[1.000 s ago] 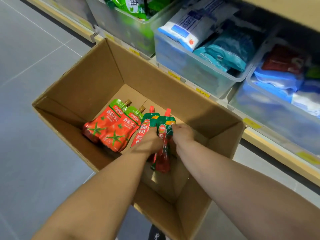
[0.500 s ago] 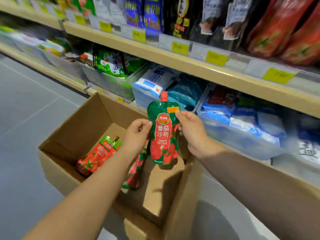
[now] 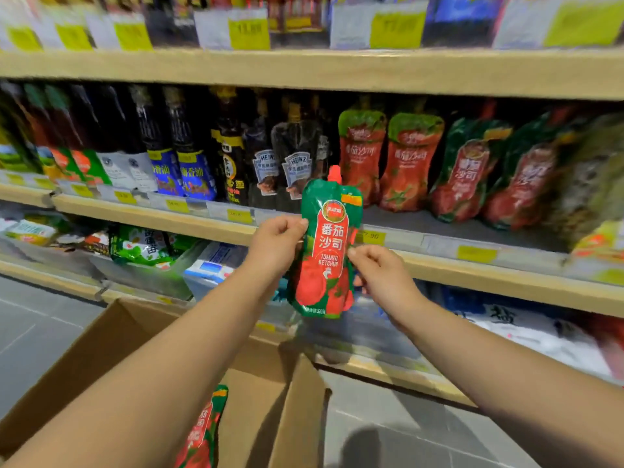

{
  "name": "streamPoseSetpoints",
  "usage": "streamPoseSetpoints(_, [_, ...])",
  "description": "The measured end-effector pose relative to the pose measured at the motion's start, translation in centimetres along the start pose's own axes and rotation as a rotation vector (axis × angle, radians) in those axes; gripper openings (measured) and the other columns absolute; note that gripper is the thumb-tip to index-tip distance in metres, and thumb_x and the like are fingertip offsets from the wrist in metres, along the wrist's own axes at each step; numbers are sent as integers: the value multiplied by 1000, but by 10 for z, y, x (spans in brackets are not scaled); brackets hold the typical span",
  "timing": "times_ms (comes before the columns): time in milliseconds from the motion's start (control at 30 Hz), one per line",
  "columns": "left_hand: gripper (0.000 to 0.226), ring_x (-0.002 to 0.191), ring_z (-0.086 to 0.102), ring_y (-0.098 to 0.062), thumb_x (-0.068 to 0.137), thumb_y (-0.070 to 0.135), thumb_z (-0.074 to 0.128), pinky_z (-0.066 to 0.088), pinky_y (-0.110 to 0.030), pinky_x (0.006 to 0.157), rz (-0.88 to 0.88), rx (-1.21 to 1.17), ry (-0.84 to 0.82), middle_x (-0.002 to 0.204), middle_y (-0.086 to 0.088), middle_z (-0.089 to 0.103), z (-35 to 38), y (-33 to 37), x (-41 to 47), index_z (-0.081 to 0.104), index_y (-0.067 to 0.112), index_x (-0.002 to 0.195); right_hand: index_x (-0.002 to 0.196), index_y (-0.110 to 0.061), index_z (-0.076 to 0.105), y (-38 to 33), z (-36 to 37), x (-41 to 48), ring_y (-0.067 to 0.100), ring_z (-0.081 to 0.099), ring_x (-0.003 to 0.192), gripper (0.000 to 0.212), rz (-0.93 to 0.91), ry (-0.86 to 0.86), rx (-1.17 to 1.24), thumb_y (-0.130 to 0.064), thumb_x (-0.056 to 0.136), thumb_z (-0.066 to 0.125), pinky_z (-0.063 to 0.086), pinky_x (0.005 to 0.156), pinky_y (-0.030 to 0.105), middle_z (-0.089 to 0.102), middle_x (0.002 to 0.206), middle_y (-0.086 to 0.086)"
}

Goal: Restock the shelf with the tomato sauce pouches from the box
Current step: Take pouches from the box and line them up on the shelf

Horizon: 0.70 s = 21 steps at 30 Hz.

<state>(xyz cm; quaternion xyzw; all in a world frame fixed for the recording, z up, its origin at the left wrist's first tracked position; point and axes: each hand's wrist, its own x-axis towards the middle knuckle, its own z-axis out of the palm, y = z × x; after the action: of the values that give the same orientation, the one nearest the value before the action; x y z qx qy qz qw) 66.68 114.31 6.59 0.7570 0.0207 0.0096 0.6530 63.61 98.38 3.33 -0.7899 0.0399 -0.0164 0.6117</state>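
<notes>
You've got a green-and-red tomato sauce pouch [image 3: 326, 251] upright, red cap on top, raised above the cardboard box [image 3: 101, 359]. Another pouch [image 3: 202, 430] lies inside the box. More pouches [image 3: 412, 163] stand on the shelf [image 3: 472, 231], beyond the box.

The aisle is evenly and fairly brightly lit from overhead, with no hard glare. Soft shadows of the arms fall on the cardboard box [image 3: 270, 393] and the grey floor [image 3: 388, 430]. The held pouch [image 3: 329, 251] is the sharpest thing in view, its lettering readable. Motion blur smears the price tags [image 3: 250, 32] along the top shelf (their figures unreadable) and the pouches at the right edge [image 3: 526, 170]. Wide-angle distortion bows the shelf boards [image 3: 304, 67] and stretches the forearms near the bottom corners.
</notes>
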Motion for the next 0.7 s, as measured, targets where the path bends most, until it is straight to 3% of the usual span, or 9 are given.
streamPoseSetpoints(133, [16,75,59,-24,88,28,57,50,-35,68,18,23,-62,86,-12,67,52,28,13,64,18,77,66,-21,55,-3,-56,8,13,49,54,27,-12,162,-47,-29,92,52,43,53,26,49,56,-4])
streamPoseSetpoints(233, [23,69,58,-21,87,31,58,48,-33,70,73,116,-94,70,-5,63,92,42,13,59,18,68,64,-21,58,-3,-102,14,10,48,56,29,-58,255,-147,-31,90,53,42,62,30,52,57,-8])
streamPoseSetpoints(300, [24,68,56,-15,86,34,57,44,-27,67,148,283,-155,68,2,63,114,47,12,65,15,74,63,-17,60,-4,-129,18,9,48,54,31,-71,327,-194,-33,90,53,38,60,27,53,55,-9])
streamPoseSetpoints(433, [30,95,61,-12,86,31,58,46,-25,80,258,294,-194,109,1,68,151,63,13,66,15,110,60,-20,60,-11,-172,30,16,55,53,34,-73,446,-229,-36,89,50,47,60,33,57,51,-5])
streamPoseSetpoints(500, [35,100,57,-9,88,27,53,42,-21,81,310,296,-181,120,2,62,166,75,18,59,17,121,79,-24,67,-20,-187,41,23,64,70,24,-62,475,-217,-36,88,48,56,72,43,66,69,0])
streamPoseSetpoints(567, [39,89,54,-5,92,25,44,41,-16,68,323,311,-201,127,-1,58,185,82,26,52,17,129,100,-19,67,-27,-200,50,30,65,81,26,-64,536,-244,-32,89,47,56,75,47,67,82,5])
streamPoseSetpoints(633, [42,85,54,-5,93,26,36,44,-20,67,311,322,-230,128,-3,57,202,87,30,48,17,133,104,-18,65,-30,-208,58,29,61,77,28,-75,609,-295,-35,91,46,51,62,34,63,83,4])
streamPoseSetpoints(700, [44,99,55,-13,94,26,34,44,-26,85,295,331,-253,131,-7,55,215,87,29,46,16,135,105,-19,64,-25,-213,61,23,53,74,28,-79,652,-345,-36,93,45,35,54,24,57,85,1])
